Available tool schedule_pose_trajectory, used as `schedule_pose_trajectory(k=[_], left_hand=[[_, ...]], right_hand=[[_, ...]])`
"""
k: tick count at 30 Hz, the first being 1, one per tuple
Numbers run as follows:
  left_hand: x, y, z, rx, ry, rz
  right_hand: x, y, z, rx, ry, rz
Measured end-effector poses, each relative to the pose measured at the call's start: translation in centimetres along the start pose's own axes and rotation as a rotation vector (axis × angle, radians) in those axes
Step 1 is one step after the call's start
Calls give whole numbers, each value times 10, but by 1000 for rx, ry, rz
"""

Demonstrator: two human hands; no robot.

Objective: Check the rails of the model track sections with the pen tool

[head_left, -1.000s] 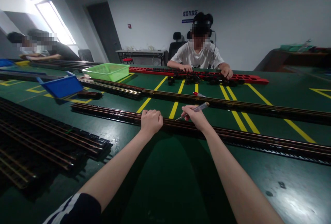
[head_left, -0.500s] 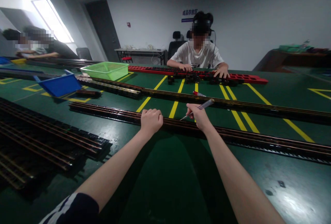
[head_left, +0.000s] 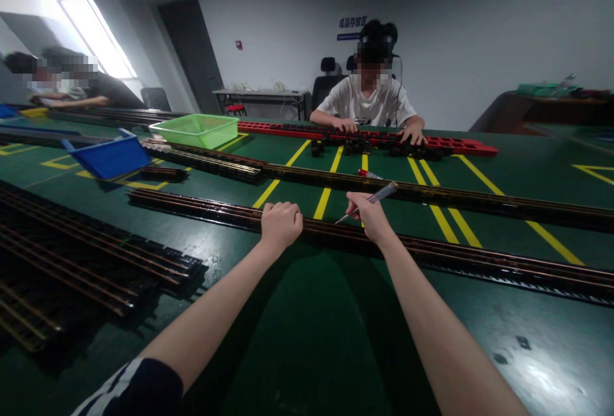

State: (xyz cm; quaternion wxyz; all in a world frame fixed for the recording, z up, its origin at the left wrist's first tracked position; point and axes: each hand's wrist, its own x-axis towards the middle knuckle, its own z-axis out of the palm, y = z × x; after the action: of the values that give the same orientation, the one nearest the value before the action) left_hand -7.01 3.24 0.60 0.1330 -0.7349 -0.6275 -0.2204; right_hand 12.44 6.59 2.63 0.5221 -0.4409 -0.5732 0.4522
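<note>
A long black rail (head_left: 455, 255) with copper-coloured strips along its top lies across the green table in front of me. My left hand (head_left: 281, 224) is closed over this rail, fingers curled on its far side. To the right, my right hand (head_left: 367, 214) grips a screwdriver (head_left: 384, 192) like a pen. The screwdriver's clear handle points up and to the right, while its thin metal shaft slants down left. Its tip is at the top of the rail, just right of my left hand; whether it sits in a groove is too small to tell.
Behind runs a second long rail (head_left: 432, 197), with a red-handled tool (head_left: 368, 174) beside it. Several black rails (head_left: 86, 243) lie at left. A blue bin (head_left: 112, 157) and green basket (head_left: 215, 131) stand beyond. Across the table a co-worker (head_left: 367, 102) handles a red frame (head_left: 480, 148).
Both hands stay in nearly the same place. The screwdriver has shifted only very slightly, its tip still at the rail.
</note>
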Motion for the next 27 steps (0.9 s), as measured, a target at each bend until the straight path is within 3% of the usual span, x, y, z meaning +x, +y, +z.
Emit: schedule_pose_trajectory(k=[27], left_hand=[[1,-1,0,-24,-2,6]], right_hand=[[-2,-3,-1,-43,-52,6]])
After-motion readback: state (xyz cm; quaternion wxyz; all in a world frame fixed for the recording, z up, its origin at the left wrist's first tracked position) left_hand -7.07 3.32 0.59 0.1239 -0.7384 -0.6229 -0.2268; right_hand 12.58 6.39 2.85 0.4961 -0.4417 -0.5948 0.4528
